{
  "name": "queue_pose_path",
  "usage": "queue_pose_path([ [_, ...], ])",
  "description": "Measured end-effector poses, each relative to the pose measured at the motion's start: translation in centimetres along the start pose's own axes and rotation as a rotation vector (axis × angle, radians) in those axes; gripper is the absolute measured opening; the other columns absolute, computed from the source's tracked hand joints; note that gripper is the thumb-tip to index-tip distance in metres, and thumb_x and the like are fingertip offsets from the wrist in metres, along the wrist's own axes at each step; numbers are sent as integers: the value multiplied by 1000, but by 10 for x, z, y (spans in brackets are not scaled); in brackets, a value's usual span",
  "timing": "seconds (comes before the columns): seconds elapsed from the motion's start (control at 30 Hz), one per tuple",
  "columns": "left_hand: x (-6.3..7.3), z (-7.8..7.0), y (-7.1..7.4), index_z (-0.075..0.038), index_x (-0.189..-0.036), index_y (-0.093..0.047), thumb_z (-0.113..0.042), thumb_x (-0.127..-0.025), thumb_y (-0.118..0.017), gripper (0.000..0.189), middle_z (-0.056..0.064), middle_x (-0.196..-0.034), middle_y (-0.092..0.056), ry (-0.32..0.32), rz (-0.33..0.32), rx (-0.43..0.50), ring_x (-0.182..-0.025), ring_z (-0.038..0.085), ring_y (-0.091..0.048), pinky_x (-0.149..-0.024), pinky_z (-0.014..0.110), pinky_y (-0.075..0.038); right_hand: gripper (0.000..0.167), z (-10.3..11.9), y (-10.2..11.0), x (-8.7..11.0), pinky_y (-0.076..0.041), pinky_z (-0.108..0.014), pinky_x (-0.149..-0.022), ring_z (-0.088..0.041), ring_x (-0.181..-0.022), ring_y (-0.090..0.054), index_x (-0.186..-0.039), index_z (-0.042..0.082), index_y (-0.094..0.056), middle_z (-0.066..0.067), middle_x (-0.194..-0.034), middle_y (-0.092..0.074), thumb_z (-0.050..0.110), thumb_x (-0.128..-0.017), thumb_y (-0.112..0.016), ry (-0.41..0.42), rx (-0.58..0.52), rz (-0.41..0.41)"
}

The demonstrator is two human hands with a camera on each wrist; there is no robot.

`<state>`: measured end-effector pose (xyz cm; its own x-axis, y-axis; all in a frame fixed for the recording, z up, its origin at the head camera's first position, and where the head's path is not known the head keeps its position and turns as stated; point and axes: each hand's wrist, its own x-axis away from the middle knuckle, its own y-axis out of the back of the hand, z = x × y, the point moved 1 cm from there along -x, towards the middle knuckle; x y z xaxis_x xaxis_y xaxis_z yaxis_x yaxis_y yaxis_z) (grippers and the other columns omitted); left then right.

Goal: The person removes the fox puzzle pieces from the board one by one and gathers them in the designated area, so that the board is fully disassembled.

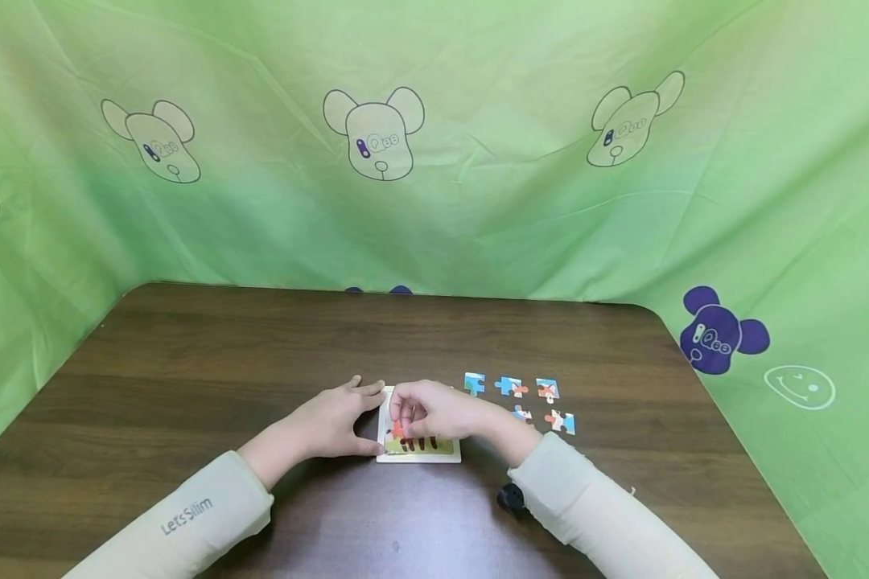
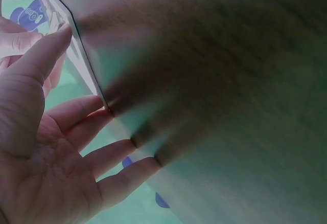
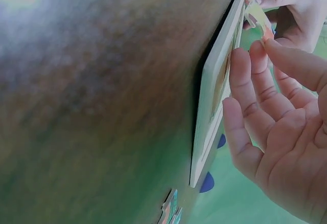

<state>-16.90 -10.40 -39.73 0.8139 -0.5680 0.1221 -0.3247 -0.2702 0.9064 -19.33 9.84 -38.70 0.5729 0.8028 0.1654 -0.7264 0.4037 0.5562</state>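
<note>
A shallow white puzzle tray [image 1: 420, 459] lies on the table, partly filled with a yellow-green picture with dark stripes. Between thumb and index finger my right hand [image 1: 434, 408] pinches a puzzle piece [image 3: 261, 22], orange and yellow-green, held tilted just above the tray's left side. My left hand [image 1: 335, 420] rests along the tray's left edge with fingers spread; its thumb touches the lower left corner and its fingertips [image 2: 97, 101] touch the rim and the table. The right hand covers much of the tray's upper part in the head view.
Several loose puzzle pieces [image 1: 548, 390] lie right of the tray, one of them partly behind the right wrist. A small black object [image 1: 510, 498] is by the right sleeve. Green printed cloth [image 1: 434, 225] hangs around the brown wooden table [image 1: 261, 338].
</note>
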Motion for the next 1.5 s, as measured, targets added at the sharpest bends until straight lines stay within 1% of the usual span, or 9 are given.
queue_pose_path([
  [0.13, 0, 0, 0, -7, -142, -56, -37, -80, -81, 74, 14, -152, -47, 0, -2, -2, -141, 52, -35, -109, 57, -41, 17, -1, 1, 2, -48, -18, -64, -5, -66, -54, -97, 0, -58, -5, -80, -61, -12, -85, -59, 2, 7, -6],
  [0.37, -1, 1, -2, -7, -143, -54, -38, -80, -80, 75, 13, -154, -46, 18, 12, 0, -143, 50, -34, -110, 56, -41, 16, -5, 2, 5, -48, -18, -66, -5, -67, -54, -96, 0, -57, -5, -79, -61, -11, -85, -61, -11, 1, -20],
  [0.6, -2, 2, -3, -7, -143, -54, -40, -81, -80, 75, 13, -154, -46, 17, 9, -9, -143, 50, -35, -110, 58, -40, 16, -11, 3, 9, -48, -18, -65, -4, -69, -55, -96, 1, -58, -6, -79, -62, -10, -84, -62, 4, 5, -29],
  [0.83, -2, 4, -5, -7, -143, -54, -40, -81, -80, 75, 13, -154, -46, 18, 9, -14, -143, 49, -35, -109, 61, -40, 15, -10, 5, 14, -46, -19, -64, -6, -70, -56, -96, 4, -59, -2, -79, -62, -7, -86, -63, -33, -9, -39],
  [0.9, -2, 3, -5, -7, -143, -54, -40, -81, -80, 75, 13, -154, -46, 21, 12, -12, -143, 49, -35, -109, 60, -40, 15, -11, 5, 15, -46, -19, -65, -7, -70, -56, -96, 4, -58, -2, -79, -62, -7, -86, -63, -29, -10, -41],
  [1.17, -2, 2, -4, -7, -144, -53, -40, -81, -80, 76, 12, -155, -45, 26, 16, -8, -144, 48, -34, -110, 61, -39, 16, -14, 10, 25, -48, -20, -69, -9, -74, -56, -96, 3, -59, -2, -79, -61, -9, -86, -61, -29, -23, -52],
  [1.33, -1, 1, -3, -6, -144, -53, -40, -81, -80, 76, 12, -155, -45, 27, 15, -6, -144, 48, -34, -108, 63, -39, 16, -19, 14, 32, -48, -21, -70, -10, -74, -56, -96, 3, -58, -2, -79, -61, -9, -85, -61, -23, -27, -64],
  [1.5, -1, 1, -3, -6, -144, -53, -40, -81, -79, 76, 12, -155, -45, 25, 16, -8, -144, 48, -34, -109, 62, -39, 15, -23, 17, 39, -48, -21, -71, -10, -75, -56, -97, 3, -58, -2, -80, -61, -8, -86, -62, -30, -30, -86],
])
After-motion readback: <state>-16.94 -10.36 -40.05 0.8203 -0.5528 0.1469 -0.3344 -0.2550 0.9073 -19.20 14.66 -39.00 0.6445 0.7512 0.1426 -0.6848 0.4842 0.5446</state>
